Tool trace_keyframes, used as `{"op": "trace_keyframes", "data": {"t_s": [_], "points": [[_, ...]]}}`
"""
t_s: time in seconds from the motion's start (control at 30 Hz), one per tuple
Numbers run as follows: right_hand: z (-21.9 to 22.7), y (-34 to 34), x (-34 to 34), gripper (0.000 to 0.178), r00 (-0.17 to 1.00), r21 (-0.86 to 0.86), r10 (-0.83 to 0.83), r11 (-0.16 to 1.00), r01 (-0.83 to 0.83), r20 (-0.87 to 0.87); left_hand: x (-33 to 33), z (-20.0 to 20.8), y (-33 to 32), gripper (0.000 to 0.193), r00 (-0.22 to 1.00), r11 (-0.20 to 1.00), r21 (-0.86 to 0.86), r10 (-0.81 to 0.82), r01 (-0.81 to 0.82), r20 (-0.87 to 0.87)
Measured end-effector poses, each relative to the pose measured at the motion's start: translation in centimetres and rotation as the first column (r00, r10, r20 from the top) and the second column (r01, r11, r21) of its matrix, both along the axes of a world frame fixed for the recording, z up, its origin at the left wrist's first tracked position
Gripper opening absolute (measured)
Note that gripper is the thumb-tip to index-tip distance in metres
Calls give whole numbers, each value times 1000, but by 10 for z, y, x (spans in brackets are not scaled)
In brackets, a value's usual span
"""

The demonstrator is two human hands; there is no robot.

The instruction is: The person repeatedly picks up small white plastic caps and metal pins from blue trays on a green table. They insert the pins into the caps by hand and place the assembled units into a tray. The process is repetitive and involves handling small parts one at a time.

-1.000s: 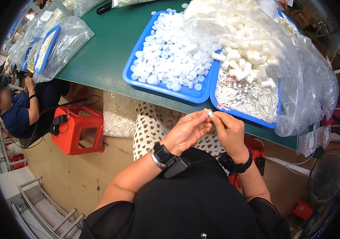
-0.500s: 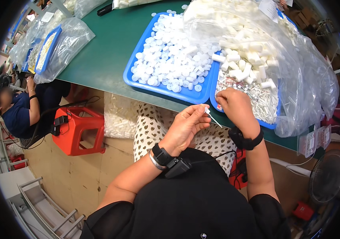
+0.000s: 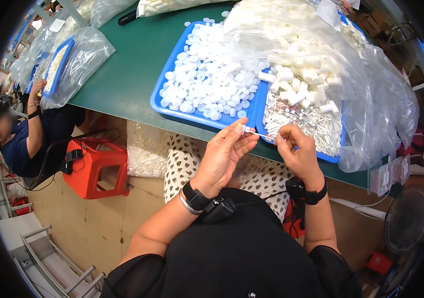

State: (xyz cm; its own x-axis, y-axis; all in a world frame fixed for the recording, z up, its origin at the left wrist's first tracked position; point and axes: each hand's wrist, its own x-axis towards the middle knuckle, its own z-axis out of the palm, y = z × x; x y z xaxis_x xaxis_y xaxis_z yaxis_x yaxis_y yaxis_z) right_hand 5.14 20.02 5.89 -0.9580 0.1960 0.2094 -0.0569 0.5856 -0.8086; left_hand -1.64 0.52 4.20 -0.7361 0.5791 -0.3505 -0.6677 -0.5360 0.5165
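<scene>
Between thumb and fingertips, my left hand pinches a thin white stick by its thicker white end. At the stick's other end is my right hand, its thumb and forefinger closed together; whatever lies between them is too small to name. Just beyond my hands stands a blue tray heaped with translucent white discs. Beside it, a second blue tray contains many small, thin white and silvery pieces, with white cylinders lying over its far part.
A large clear plastic bag full of white cylinders leans over the trays on the green table. A black marker lies farther off. At left a person sits near a red stool. A fan stands right.
My right hand has come back from the right tray toward my left, meeting the stick's free end. The stick now lies more level. The seated person's hand has moved up toward another tray.
</scene>
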Motion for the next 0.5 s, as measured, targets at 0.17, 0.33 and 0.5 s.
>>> {"op": "trace_keyframes", "data": {"t_s": [0.17,0.33,0.5], "points": [[12,-9,10,11,998,48,25,999,-23,-50,3,3,4,40,1000,1000,5,13,-13,9],[13,-11,12,10,997,79,18,997,-11,-82,4,2,4,40,1000,1000,-23,18,-19,-11],[7,-14,9,8,983,113,125,988,-110,-136,12,2,6,41,993,996,-64,-72,65,-98]]}}
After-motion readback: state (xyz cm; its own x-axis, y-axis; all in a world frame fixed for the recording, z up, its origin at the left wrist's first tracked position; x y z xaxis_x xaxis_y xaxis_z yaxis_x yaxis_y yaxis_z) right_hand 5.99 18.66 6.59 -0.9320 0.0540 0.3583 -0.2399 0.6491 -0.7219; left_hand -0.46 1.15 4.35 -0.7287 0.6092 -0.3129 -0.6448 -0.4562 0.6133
